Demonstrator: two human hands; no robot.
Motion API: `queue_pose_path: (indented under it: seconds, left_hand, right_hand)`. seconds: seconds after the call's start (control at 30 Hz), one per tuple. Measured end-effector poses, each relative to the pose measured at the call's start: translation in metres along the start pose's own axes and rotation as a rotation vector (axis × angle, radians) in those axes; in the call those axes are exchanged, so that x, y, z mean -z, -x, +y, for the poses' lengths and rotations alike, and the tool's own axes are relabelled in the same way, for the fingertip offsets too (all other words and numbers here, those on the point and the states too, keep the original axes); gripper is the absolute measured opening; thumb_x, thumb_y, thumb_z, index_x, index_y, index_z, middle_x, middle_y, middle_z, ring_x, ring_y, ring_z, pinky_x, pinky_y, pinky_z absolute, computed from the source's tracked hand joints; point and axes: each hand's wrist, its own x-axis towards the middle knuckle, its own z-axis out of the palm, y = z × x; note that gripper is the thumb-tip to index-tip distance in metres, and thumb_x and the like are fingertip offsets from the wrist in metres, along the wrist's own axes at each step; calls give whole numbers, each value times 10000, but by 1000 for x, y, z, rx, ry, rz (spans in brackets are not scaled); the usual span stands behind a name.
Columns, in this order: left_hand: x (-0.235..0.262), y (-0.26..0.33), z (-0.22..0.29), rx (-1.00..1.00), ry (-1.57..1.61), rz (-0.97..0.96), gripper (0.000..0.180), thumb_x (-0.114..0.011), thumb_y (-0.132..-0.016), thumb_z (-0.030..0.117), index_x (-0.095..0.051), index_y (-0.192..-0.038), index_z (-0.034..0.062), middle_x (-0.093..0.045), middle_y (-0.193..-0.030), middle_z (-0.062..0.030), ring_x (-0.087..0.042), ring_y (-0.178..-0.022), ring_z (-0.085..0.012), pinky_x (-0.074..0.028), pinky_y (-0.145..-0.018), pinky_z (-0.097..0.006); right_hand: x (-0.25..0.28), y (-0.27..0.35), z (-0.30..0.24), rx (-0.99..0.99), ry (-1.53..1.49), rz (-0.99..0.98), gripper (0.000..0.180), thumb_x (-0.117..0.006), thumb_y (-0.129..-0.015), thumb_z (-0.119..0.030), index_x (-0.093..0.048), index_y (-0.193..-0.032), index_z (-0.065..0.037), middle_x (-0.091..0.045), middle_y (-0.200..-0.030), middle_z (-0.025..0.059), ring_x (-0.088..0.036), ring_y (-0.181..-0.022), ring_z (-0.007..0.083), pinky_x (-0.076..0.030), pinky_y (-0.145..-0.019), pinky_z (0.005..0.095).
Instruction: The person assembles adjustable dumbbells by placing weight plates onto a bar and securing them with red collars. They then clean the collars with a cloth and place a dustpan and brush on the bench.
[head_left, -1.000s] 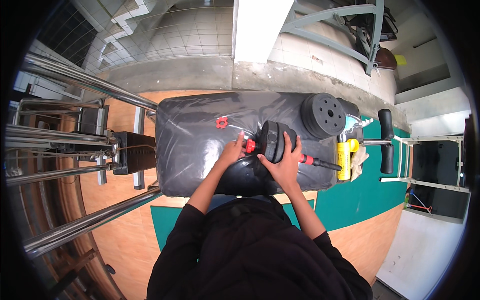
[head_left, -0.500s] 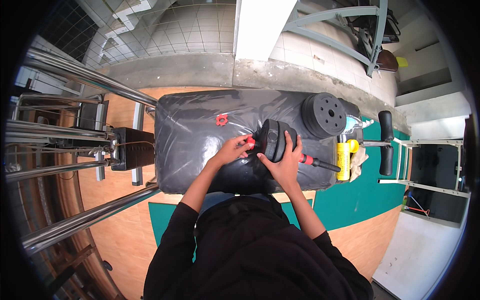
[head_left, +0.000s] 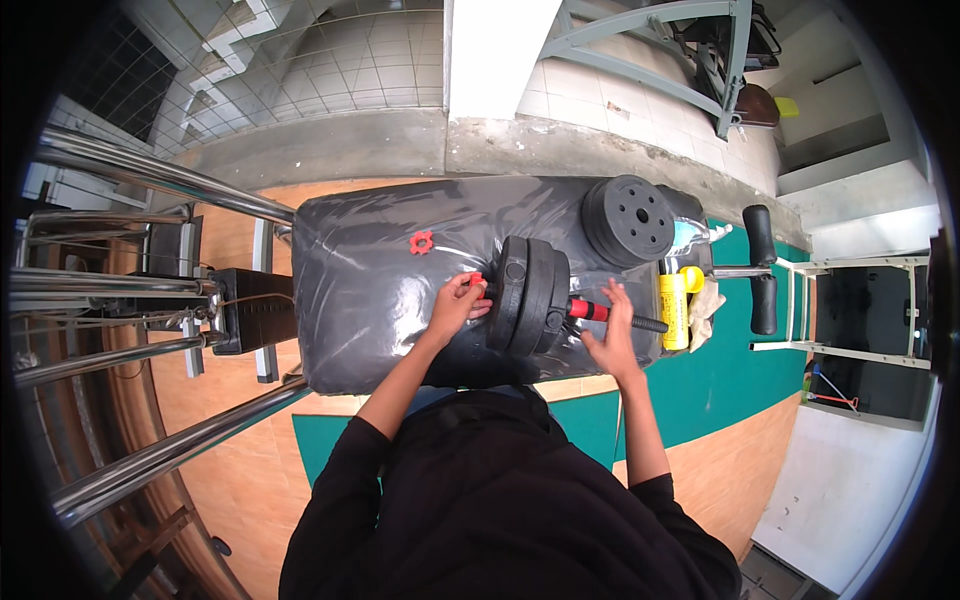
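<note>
A dumbbell lies on the black plastic-covered bench point(head_left: 370, 290), its black weight plates point(head_left: 530, 295) gathered towards the left end of the bar. My left hand point(head_left: 460, 308) is closed, pinching a red collar nut point(head_left: 477, 281) at that end. Beside the bar's red and black grip point(head_left: 588, 310) is my right hand point(head_left: 615, 338), open with fingers spread; whether it touches the bar I cannot tell. The threaded right end point(head_left: 650, 325) of the bar sticks out past it. A second red star-shaped collar nut point(head_left: 421, 243) lies loose on the bench, farther off.
Stacked black plates point(head_left: 630, 220) sit at the bench's far right. Next to them are a yellow canister point(head_left: 674, 312), a clear bottle point(head_left: 690, 235) and a pale cloth point(head_left: 706, 315). Chrome bars point(head_left: 170, 175) and a weight stack point(head_left: 250, 310) stand at the left.
My right hand has let go of the plates and moved right, beside the grip. The left hand stays at the red nut. The whole view has shifted slightly.
</note>
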Motion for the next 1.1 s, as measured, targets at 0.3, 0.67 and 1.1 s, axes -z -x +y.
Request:
queue_pose_path:
  seconds: [0.3,0.67,1.1]
  left_hand:
    - [-3,2,7,28,-127,-40,467,-587,-949,234,-463,-1337,6,-599,-1112,-117,-656,-917,-230,-556,-839,-343]
    - [26,-6,11,52,-188,-301,581,-514,-995,263,-262,-1490,95,-519,-1289,-101,-599,-1043,-188,-478,-950,-318]
    - [11,-7,44,1,-534,19,474,-707,-860,374,-612,-1032,-58,-660,-786,-129,-690,-694,-185,-573,-600,-261]
  right_hand:
    - [-7,-3,56,-39,362,-326,431,-638,-858,-381,-521,-1142,-79,-583,-1012,141,-573,-957,352,-427,-827,451]
    - [1,-9,55,-65,219,-423,438,-621,-871,-391,-516,-1147,-67,-593,-1054,144,-569,-999,373,-423,-856,473]
    - [6,-14,57,-36,126,-445,445,-640,-863,-405,-510,-1109,-58,-605,-1031,188,-570,-986,417,-449,-807,490]
